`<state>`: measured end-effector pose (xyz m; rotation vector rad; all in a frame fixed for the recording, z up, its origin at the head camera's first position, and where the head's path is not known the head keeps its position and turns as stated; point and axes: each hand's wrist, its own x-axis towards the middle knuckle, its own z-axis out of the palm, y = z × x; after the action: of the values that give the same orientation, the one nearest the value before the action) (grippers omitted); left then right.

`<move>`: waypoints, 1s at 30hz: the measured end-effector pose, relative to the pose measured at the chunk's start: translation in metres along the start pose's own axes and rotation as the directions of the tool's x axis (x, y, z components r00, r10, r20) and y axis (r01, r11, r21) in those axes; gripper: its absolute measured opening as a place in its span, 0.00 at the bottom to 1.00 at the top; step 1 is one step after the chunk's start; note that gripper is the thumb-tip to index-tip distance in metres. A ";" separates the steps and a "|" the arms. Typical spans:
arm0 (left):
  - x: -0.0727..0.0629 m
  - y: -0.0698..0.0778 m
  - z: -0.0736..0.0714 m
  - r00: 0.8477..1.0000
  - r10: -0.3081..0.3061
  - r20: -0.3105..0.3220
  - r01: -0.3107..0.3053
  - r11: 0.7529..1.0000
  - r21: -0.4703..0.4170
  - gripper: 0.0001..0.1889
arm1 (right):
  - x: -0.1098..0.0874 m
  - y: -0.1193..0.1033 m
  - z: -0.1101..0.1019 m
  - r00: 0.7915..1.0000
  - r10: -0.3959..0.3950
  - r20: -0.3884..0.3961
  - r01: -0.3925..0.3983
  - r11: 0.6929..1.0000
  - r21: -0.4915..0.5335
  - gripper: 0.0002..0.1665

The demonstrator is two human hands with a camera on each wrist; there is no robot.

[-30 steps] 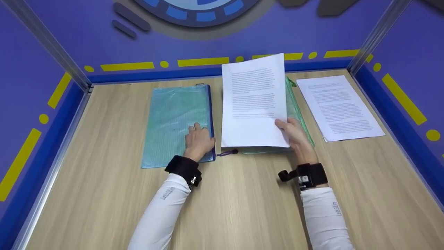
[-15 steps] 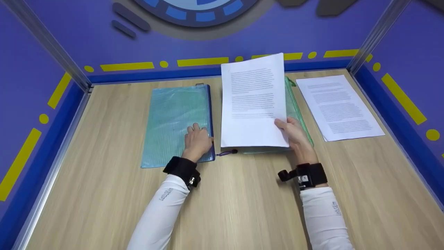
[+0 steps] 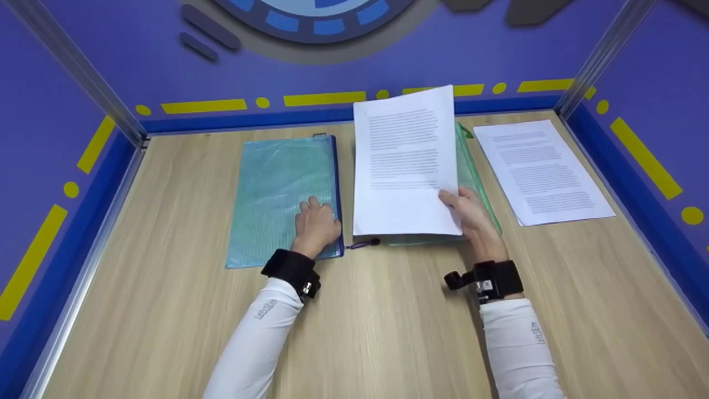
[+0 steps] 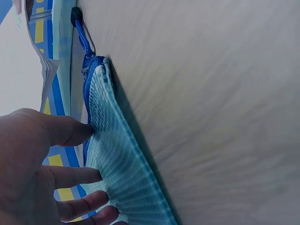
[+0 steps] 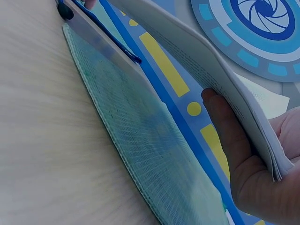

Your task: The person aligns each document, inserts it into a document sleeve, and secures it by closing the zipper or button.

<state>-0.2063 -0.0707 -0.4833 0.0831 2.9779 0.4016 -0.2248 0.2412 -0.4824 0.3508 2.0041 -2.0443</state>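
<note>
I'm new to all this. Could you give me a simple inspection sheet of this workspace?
Surface: light wood-grain table.
Job's things: printed papers held raised over a green-edged pouch; blue-edged pouch lying to their left; second paper stack lying to the right.
Clutter: nothing seen.
Left grip: a bare hand, touching the blue-edged pouch near its zipper edge.
Right grip: a bare hand, holding the printed papers with thumb in front and fingers behind.
Cables: nothing seen.
Surroundings: purple-blue walls with yellow markings, behind and at both sides.
</note>
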 end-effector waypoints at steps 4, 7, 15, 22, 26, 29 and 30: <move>-0.001 0.000 0.000 1.000 0.001 0.001 -0.001 1.000 0.004 0.18 | 0.000 0.000 0.000 1.000 0.010 -0.006 -0.011 1.000 -0.009 0.27; -0.001 0.000 0.000 1.000 0.001 0.003 -0.001 1.000 0.004 0.18 | -0.001 0.000 0.000 1.000 0.010 0.000 -0.010 1.000 -0.007 0.27; -0.002 -0.001 0.000 1.000 0.010 0.000 -0.010 1.000 0.011 0.18 | -0.002 -0.001 -0.001 1.000 -0.015 0.023 0.015 1.000 0.003 0.28; -0.001 0.000 0.003 1.000 0.005 -0.012 -0.004 1.000 0.013 0.21 | -0.003 -0.001 -0.002 0.999 -0.023 0.030 0.023 1.000 0.001 0.28; -0.001 0.001 0.005 1.000 0.001 -0.020 0.000 1.000 0.019 0.20 | -0.003 -0.001 -0.002 0.999 -0.023 0.028 0.023 1.000 -0.002 0.28; -0.001 0.001 0.005 1.000 -0.010 -0.016 0.010 1.000 0.025 0.19 | -0.003 -0.001 -0.001 0.999 -0.026 0.021 0.026 1.000 -0.014 0.28; -0.001 0.000 0.005 1.000 -0.017 -0.017 0.017 1.000 0.025 0.19 | -0.003 -0.001 -0.001 0.999 -0.026 0.021 0.027 1.000 -0.017 0.28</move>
<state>-0.2048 -0.0692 -0.4883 0.0572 2.9989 0.3646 -0.2219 0.2425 -0.4805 0.3000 2.0230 -2.0370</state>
